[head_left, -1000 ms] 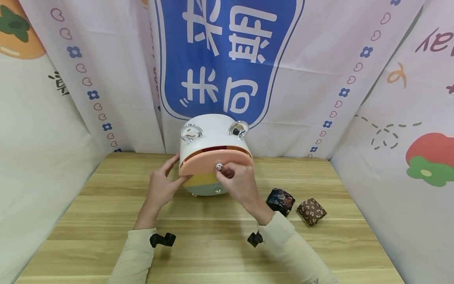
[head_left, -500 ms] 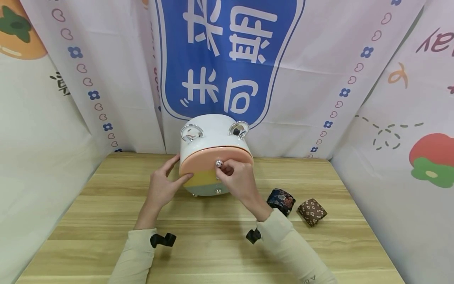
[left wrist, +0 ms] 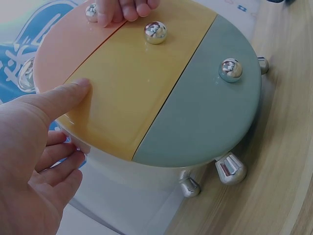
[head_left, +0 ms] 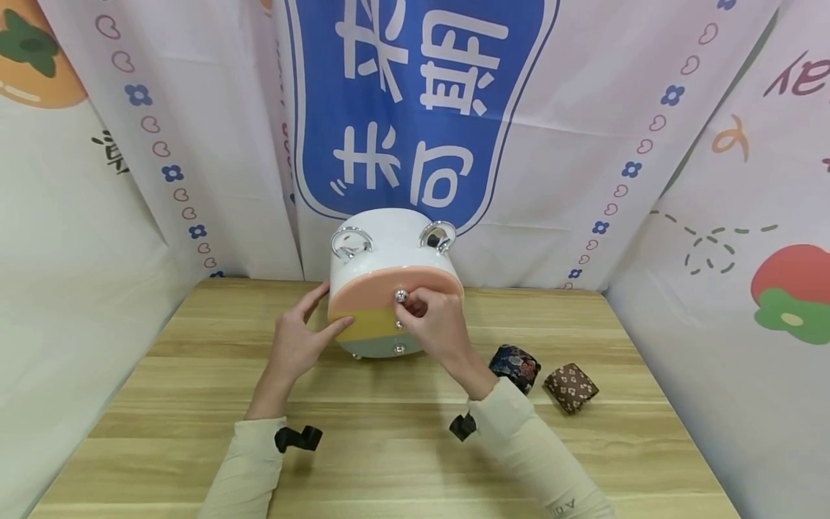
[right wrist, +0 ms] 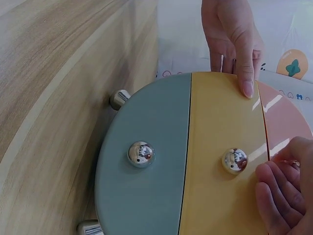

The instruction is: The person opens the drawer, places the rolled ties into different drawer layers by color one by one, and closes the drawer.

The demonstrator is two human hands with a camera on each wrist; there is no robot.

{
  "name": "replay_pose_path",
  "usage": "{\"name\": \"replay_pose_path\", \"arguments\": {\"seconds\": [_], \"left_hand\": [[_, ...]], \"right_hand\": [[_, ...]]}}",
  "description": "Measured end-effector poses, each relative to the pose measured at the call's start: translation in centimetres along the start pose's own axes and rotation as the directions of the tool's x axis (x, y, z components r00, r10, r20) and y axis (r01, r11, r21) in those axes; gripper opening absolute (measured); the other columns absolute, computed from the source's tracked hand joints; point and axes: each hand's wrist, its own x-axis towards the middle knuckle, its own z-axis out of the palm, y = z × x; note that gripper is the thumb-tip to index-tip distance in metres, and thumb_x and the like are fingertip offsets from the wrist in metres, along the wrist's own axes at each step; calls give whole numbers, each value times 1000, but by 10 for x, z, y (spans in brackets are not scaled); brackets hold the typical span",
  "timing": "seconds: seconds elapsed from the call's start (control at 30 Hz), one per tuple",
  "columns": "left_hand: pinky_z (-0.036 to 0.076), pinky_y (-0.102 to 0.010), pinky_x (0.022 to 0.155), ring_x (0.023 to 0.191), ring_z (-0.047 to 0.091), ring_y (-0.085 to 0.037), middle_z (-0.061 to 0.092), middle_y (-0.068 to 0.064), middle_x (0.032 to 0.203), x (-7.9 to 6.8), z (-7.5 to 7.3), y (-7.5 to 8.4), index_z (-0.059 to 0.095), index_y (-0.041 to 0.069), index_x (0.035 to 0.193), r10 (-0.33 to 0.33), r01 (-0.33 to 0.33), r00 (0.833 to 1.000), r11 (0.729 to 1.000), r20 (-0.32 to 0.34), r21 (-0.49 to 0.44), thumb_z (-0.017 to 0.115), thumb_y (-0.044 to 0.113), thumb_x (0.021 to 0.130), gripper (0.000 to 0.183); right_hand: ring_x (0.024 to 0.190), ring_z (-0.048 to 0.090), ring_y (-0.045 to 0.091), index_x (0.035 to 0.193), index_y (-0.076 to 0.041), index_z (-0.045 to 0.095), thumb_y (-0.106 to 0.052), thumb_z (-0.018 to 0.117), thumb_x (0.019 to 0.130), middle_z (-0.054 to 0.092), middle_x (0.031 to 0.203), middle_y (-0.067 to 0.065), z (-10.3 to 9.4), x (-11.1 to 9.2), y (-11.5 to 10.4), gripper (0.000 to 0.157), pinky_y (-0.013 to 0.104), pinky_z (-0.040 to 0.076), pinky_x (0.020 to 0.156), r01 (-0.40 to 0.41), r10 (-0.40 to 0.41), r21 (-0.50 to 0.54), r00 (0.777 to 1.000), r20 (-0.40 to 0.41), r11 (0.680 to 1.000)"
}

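A small rounded white drawer cabinet [head_left: 393, 238] with two chrome frog-like eyes stands at the back of the table. Its front has a pink drawer [head_left: 363, 290], a yellow drawer [left wrist: 132, 88] and a grey-green drawer [right wrist: 142, 196], each with a silver knob. My left hand [head_left: 297, 342] holds the cabinet's left edge, thumb on the yellow front and fingers along the side. With thumb and forefinger, my right hand [head_left: 437, 328] pinches the pink drawer's knob [head_left: 400, 295]; its curled fingers hide part of the pink front in the right wrist view. All three fronts sit flush.
To the right of the cabinet lie a dark floral cloth roll [head_left: 515, 367] and a brown flowered cloth roll [head_left: 571, 387], the dark one close by my right forearm. A printed curtain [head_left: 551, 180] hangs right behind the cabinet, along the back edge of the wooden table [head_left: 376, 447].
The pink drawer, pulled part way out a second ago with a dark gap above it, has slid in flush as my right hand moved back with its knob. My left hand stays put.
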Motion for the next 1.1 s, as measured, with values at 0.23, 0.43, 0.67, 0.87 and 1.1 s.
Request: {"name": "replay_pose_path", "arguments": {"seconds": [0.23, 0.43, 0.67, 0.87, 1.1], "left_hand": [[40, -61, 124, 150, 48, -42, 55, -16, 157, 0, 1, 0, 53, 9, 155, -8, 8, 1000, 1000, 2, -3, 88, 27, 89, 76], [40, -62, 124, 149, 48, -44, 56, -17, 157, 0, 0, 0, 54, 8, 154, -1, 1, 1000, 1000, -2, -10, 87, 25, 90, 75], [40, -60, 124, 150, 48, -42, 56, -17, 157, 0, 0, 1, 53, 8, 155, -5, 5, 1000, 1000, 3, -11, 88, 25, 89, 76], [39, -61, 125, 150, 47, -44, 54, -17, 158, 1, 0, 1, 53, 9, 155, -11, 11, 1000, 1000, -3, 7, 88, 26, 89, 76], [39, -65, 124, 149, 46, -48, 52, -20, 159, 2, -4, 6, 52, 8, 155, -28, 29, 1000, 998, -13, 57, 86, 35, 90, 78]], "right_hand": [[59, 69, 5, 77, -10, 75, -12, 80, 89, 76, 69, -1, -1, 1, 1, 14, 15, 58, 57, -8, 8, 6, 1000, 23, 1000], [59, 67, 5, 76, -10, 75, -13, 79, 90, 75, 69, -1, -3, 3, 1, 15, 15, 57, 56, -4, 4, -3, 999, 48, 1000], [57, 64, 4, 74, -11, 75, -13, 78, 91, 74, 67, -1, -6, 4, 1, 18, 15, 55, 55, 7, -5, -31, 998, 64, 1000], [59, 67, 5, 76, -10, 76, -14, 79, 91, 75, 70, -1, -5, 4, 1, 16, 14, 56, 56, 10, -8, -30, 997, 74, 999], [64, 71, 6, 82, -9, 79, -17, 80, 93, 79, 76, 1, -4, -12, 3, 13, 13, 59, 60, -22, 25, -23, 991, 129, 999]]}}
